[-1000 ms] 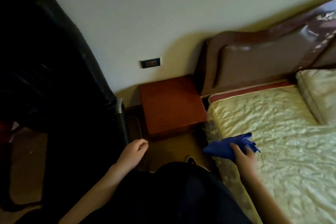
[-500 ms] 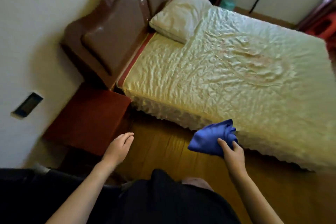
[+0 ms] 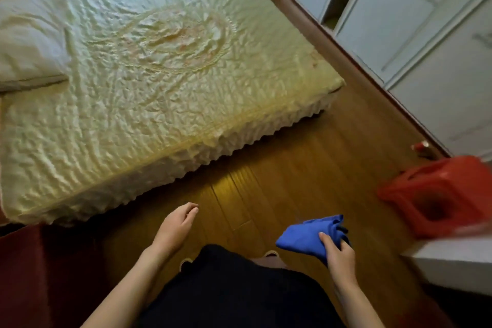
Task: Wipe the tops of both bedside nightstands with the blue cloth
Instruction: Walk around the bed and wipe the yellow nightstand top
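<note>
A bunched blue cloth (image 3: 306, 237) hangs over the wooden floor at the lower right, gripped by my right hand (image 3: 339, 255). My left hand (image 3: 175, 226) floats empty at lower centre, its fingers loosely curled and apart. A dark red-brown nightstand (image 3: 24, 253) shows only as a corner at the lower left edge, beside the bed's near corner and left of my left hand. No other nightstand is in view.
A bed (image 3: 149, 82) with a cream quilted cover and a pillow (image 3: 29, 40) fills the upper left. White wardrobe doors (image 3: 426, 34) run along the right. A red plastic stool (image 3: 439, 194) lies tipped by a white ledge (image 3: 452, 261). Wooden floor (image 3: 306, 168) runs between bed and wardrobe.
My view has swung right, away from the nightstand and headboard toward the foot of the bed and the wardrobe. The cloth stays in my right hand.
</note>
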